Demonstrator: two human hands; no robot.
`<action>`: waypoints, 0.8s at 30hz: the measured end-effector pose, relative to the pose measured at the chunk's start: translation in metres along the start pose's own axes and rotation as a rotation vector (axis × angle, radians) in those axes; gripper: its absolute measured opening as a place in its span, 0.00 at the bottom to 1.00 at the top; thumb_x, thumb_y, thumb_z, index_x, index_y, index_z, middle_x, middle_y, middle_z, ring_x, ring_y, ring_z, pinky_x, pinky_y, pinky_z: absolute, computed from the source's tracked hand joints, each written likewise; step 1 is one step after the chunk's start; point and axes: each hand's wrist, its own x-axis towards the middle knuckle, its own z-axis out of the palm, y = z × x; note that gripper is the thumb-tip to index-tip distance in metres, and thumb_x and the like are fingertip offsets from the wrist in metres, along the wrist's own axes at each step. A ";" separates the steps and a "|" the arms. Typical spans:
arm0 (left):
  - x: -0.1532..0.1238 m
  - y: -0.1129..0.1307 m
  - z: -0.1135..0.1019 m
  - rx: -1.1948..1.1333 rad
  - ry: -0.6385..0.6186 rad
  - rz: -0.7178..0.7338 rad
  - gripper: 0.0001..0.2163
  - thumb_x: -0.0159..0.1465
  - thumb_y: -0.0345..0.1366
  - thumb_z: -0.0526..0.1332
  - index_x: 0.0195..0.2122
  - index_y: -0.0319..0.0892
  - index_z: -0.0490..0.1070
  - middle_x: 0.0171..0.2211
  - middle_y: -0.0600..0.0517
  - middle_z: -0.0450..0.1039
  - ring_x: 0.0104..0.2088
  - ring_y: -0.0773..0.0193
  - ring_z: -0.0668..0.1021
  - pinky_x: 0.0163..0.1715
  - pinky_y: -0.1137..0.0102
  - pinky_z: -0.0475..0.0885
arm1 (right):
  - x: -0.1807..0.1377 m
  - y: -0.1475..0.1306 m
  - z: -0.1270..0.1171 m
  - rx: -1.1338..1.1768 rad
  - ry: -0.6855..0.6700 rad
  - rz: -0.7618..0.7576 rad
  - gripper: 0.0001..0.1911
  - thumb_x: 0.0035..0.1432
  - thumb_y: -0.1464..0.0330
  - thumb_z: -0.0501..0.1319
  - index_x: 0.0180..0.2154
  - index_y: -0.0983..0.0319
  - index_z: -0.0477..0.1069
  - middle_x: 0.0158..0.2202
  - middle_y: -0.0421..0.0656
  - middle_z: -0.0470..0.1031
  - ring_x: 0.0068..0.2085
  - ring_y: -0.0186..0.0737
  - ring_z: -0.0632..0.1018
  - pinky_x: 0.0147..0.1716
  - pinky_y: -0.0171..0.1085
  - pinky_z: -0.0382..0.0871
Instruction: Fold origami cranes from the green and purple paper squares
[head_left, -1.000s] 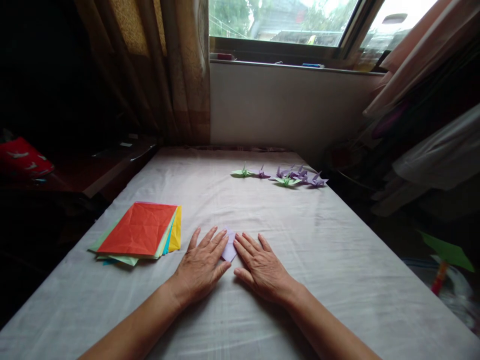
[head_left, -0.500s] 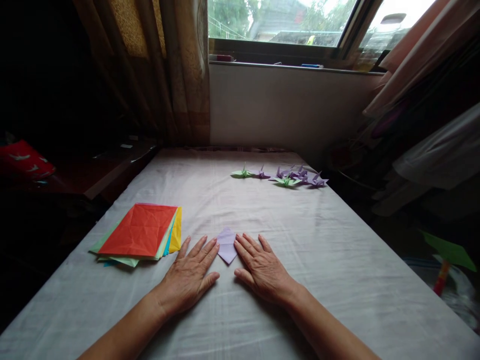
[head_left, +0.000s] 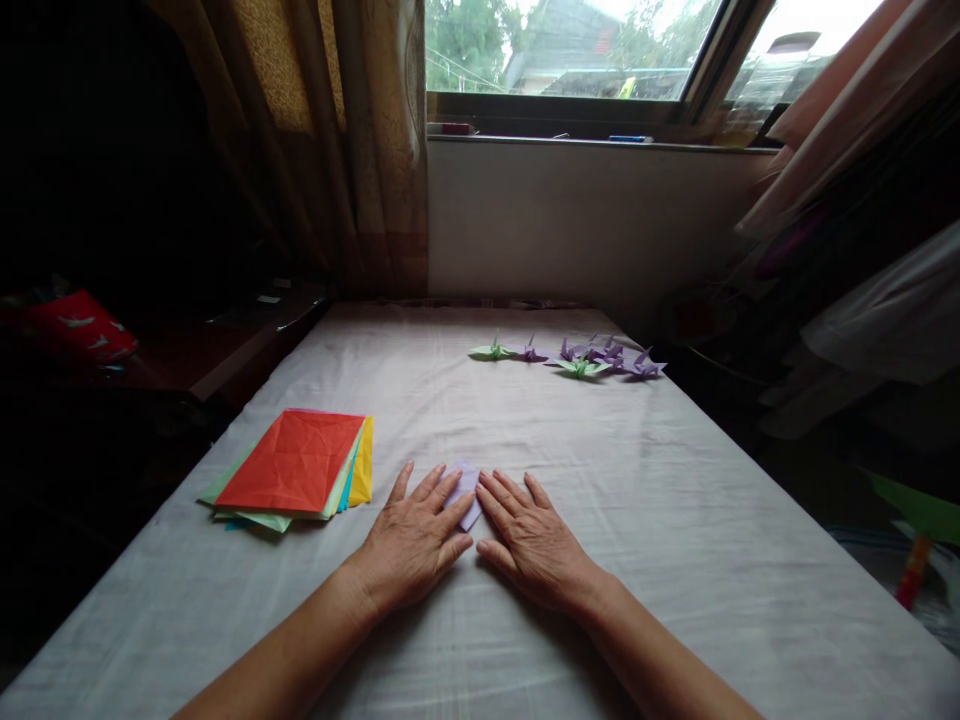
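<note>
A small folded piece of purple origami paper [head_left: 470,515] lies flat on the cloth-covered table [head_left: 675,560] in front of me. My left hand [head_left: 415,530] rests palm down with its fingers stretched out, covering the paper's left part. On the other side, my right hand [head_left: 531,535] lies flat, its fingertips at the paper's right edge. Both hands are open, with nothing gripped. Part of the paper is hidden under the left fingers.
To the left lies a stack of coloured paper sheets [head_left: 289,460], red on top. Green and purple paper cranes [head_left: 581,367] stand near the far right edge. Beyond are a curtain [head_left: 375,150] and a window [head_left: 570,50]. A dark side table [head_left: 225,350] adjoins at left.
My left hand has slid right, over the purple paper, covering more of it. My right hand stays nearly in place. The whole view has shifted slightly.
</note>
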 end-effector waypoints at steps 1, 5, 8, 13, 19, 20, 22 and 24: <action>0.000 0.001 0.003 -0.016 -0.031 0.010 0.25 0.70 0.51 0.47 0.65 0.51 0.58 0.66 0.48 0.58 0.66 0.51 0.61 0.65 0.45 0.44 | 0.000 0.001 0.001 0.002 0.004 -0.003 0.35 0.66 0.54 0.52 0.68 0.62 0.49 0.69 0.48 0.49 0.69 0.49 0.53 0.67 0.57 0.41; -0.013 -0.003 0.008 -0.074 -0.128 -0.002 0.26 0.70 0.52 0.48 0.68 0.52 0.52 0.69 0.47 0.50 0.68 0.51 0.56 0.66 0.46 0.42 | -0.001 0.003 0.003 0.028 0.032 -0.013 0.35 0.66 0.52 0.51 0.68 0.60 0.49 0.70 0.47 0.48 0.69 0.48 0.53 0.67 0.57 0.40; -0.025 -0.010 0.004 -0.105 -0.164 -0.005 0.25 0.70 0.52 0.47 0.68 0.55 0.52 0.69 0.48 0.48 0.68 0.50 0.56 0.65 0.45 0.42 | -0.002 0.003 0.004 0.045 0.037 -0.013 0.35 0.66 0.51 0.50 0.68 0.59 0.49 0.70 0.47 0.48 0.69 0.48 0.52 0.67 0.56 0.40; -0.028 -0.020 -0.005 -0.122 -0.083 0.028 0.22 0.70 0.51 0.48 0.64 0.59 0.60 0.67 0.50 0.57 0.66 0.48 0.61 0.64 0.44 0.45 | -0.001 0.002 0.000 0.074 0.012 0.002 0.36 0.66 0.50 0.49 0.68 0.60 0.49 0.70 0.46 0.47 0.70 0.47 0.51 0.67 0.56 0.38; -0.011 -0.024 0.001 -0.112 0.085 0.010 0.19 0.71 0.47 0.48 0.58 0.54 0.69 0.62 0.51 0.67 0.64 0.52 0.65 0.65 0.46 0.48 | -0.001 0.002 0.000 0.062 0.006 0.002 0.35 0.66 0.51 0.50 0.69 0.59 0.47 0.70 0.45 0.48 0.70 0.48 0.51 0.67 0.56 0.38; -0.010 -0.024 0.005 -0.108 0.105 0.018 0.20 0.71 0.48 0.48 0.60 0.51 0.66 0.63 0.49 0.65 0.64 0.53 0.65 0.65 0.47 0.48 | -0.001 0.002 0.000 0.062 0.008 -0.001 0.35 0.66 0.52 0.50 0.69 0.58 0.47 0.70 0.45 0.48 0.70 0.48 0.51 0.67 0.56 0.38; -0.010 -0.023 0.011 -0.099 0.095 0.047 0.22 0.71 0.49 0.49 0.63 0.50 0.62 0.64 0.48 0.63 0.64 0.53 0.64 0.65 0.48 0.49 | -0.001 0.003 0.001 0.067 0.008 -0.005 0.35 0.67 0.52 0.50 0.69 0.58 0.47 0.70 0.45 0.48 0.70 0.48 0.51 0.67 0.55 0.37; -0.013 -0.023 0.015 -0.098 0.067 0.064 0.23 0.70 0.49 0.50 0.64 0.50 0.60 0.64 0.48 0.62 0.64 0.52 0.64 0.65 0.48 0.49 | -0.001 0.003 0.001 0.072 0.009 -0.007 0.35 0.67 0.51 0.50 0.69 0.58 0.47 0.70 0.45 0.47 0.70 0.48 0.51 0.67 0.55 0.36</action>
